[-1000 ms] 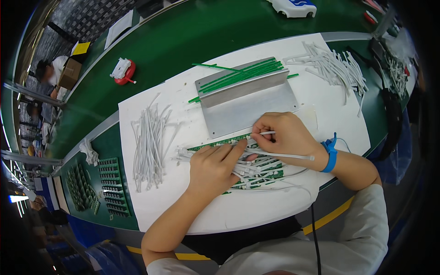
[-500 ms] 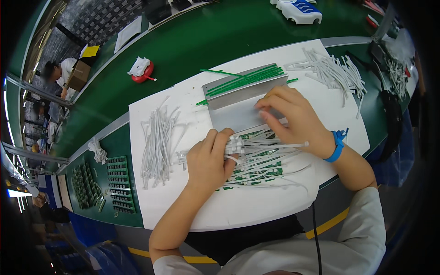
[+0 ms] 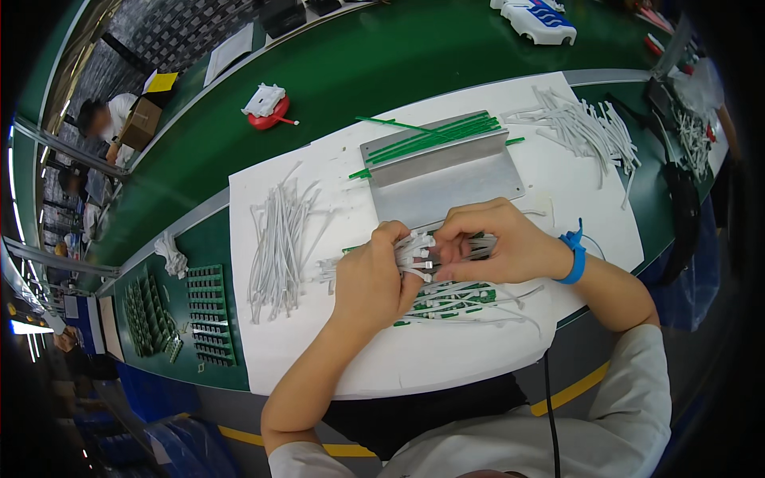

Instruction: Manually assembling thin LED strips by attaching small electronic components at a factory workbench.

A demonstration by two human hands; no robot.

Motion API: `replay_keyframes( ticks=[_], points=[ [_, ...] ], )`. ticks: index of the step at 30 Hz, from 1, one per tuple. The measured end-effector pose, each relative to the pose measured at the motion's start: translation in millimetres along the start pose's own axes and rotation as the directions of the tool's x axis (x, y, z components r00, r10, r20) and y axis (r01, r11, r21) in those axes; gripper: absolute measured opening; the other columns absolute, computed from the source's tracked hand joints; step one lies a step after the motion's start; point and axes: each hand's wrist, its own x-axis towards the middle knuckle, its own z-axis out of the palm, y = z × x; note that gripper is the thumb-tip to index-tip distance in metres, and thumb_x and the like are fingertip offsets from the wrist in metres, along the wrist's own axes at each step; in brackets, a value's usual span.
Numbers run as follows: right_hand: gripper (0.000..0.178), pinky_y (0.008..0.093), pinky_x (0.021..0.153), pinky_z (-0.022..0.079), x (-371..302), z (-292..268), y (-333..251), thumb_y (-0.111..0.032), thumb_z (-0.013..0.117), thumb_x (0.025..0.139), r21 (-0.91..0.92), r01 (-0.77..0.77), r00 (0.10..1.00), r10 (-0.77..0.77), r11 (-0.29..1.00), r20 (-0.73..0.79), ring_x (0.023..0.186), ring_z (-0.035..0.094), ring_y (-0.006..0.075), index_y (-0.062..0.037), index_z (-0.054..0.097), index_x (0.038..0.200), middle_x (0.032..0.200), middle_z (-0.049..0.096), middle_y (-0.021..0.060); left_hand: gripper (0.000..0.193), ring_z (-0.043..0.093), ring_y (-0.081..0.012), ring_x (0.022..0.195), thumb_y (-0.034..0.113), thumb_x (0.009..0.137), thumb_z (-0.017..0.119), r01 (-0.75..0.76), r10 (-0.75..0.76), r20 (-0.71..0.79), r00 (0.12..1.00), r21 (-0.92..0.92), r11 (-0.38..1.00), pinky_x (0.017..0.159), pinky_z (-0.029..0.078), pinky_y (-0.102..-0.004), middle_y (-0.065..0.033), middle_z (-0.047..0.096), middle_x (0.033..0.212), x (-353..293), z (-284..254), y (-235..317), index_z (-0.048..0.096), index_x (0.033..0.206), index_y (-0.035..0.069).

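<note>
My left hand [image 3: 370, 279] is closed round a bundle of white leads [image 3: 414, 248] with small white plugs at their ends. The plugs stick out between its thumb and fingers, toward the right. My right hand [image 3: 502, 245], a blue band at its wrist, has its fingers and thumb curled round the same bundle at the plug ends. Its exact grip is partly hidden. Beneath the hands lie green circuit boards [image 3: 454, 296] with more white leads across them. Just beyond sits an L-shaped metal plate [image 3: 446, 191], with thin green strips [image 3: 434, 137] resting against its upright wall.
White paper [image 3: 319, 358] covers the bench. Loose white leads are heaped at left [image 3: 275, 255] and far right [image 3: 578, 127]. More circuit boards [image 3: 211, 315] stand at the left edge. Farther back are a red round object [image 3: 271, 118] and a blue-and-white shell [image 3: 542, 20]. Another person works far left.
My right hand has come down and left from above the metal plate to the plug ends. My left hand has shifted slightly right, still holding the bundle. The view has shifted a little.
</note>
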Motion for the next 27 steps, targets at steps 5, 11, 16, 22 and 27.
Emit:
replay_keyframes(
  ticks=[5, 11, 16, 22, 27],
  points=[
    [0.022, 0.0235, 0.066, 0.054, -2.7, 6.6, 1.1, -0.007, 0.086, 0.085, 0.072, -0.099, 0.989, 0.106, 0.993, -0.106, 0.078, 0.07, 0.0124, -0.0019, 0.074, 0.102, 0.086, 0.072, 0.0046, 0.055, 0.068, -0.0355, 0.071, 0.006, 0.076, 0.074, 0.0, 0.001, 0.036, 0.999, -0.016, 1.0, 0.065, 0.054, -0.0452, -0.0165, 0.068, 0.093, -2.7, 0.7, 0.3, 0.048, 0.124, 0.0],
    [0.019, 0.0251, 0.07, 0.059, -1.0, 6.1, 1.4, 0.002, 0.082, 0.086, 0.017, 0.017, 0.997, -0.015, 1.0, -0.07, 0.078, 0.071, 0.0134, -0.0005, 0.071, 0.101, 0.096, 0.072, 0.0072, 0.054, 0.067, -0.0378, 0.071, 0.0, 0.073, 0.074, -0.096, 0.096, 0.068, 0.993, -0.011, 0.995, 0.065, 0.053, -0.0457, -0.017, 0.068, 0.093, -1.2, 1.6, 0.1, 0.047, 0.12, 0.001],
    [0.018, 0.0262, 0.073, 0.06, 0.8, 5.3, 1.7, 0.004, 0.08, 0.087, 0.124, 0.001, 0.996, 0.011, 0.992, -0.091, 0.085, 0.072, 0.0152, -0.0015, 0.072, 0.102, 0.1, 0.072, 0.0091, 0.053, 0.064, -0.0396, 0.07, -0.004, 0.071, 0.071, -0.172, 0.173, 0.013, 0.985, -0.051, 0.984, 0.063, 0.051, -0.0433, -0.0164, 0.065, 0.09, 0.0, 1.7, 2.1, 0.046, 0.118, 0.001],
    [0.021, 0.0302, 0.086, 0.057, 0.6, 0.4, 3.5, 0.006, 0.082, 0.085, 0.31, 0.037, 0.989, 0.009, 0.95, -0.145, 0.096, 0.071, 0.0187, -0.004, 0.074, 0.102, 0.104, 0.072, 0.0105, 0.059, 0.069, -0.0381, 0.079, -0.002, 0.073, 0.078, 0.134, -0.132, 0.225, 0.966, 0.005, 0.991, 0.069, 0.055, -0.0454, -0.015, 0.066, 0.099, 2.4, -8.2, 7.2, 0.046, 0.123, 0.002],
    [0.015, 0.0251, 0.079, 0.056, 0.2, -6.0, 13.8, -0.001, 0.083, 0.087, 0.086, 0.148, 0.966, -0.126, 0.985, -0.224, 0.098, 0.068, 0.013, -0.0038, 0.076, 0.1, 0.109, 0.073, 0.0089, 0.047, 0.069, -0.0321, 0.071, -0.01, 0.076, 0.063, -0.033, 0.029, -0.026, 0.999, -0.154, 0.988, 0.061, 0.052, -0.0391, -0.0131, 0.068, 0.095, -2.4, 3.8, -1.1, 0.054, 0.119, 0.005]
  ],
)
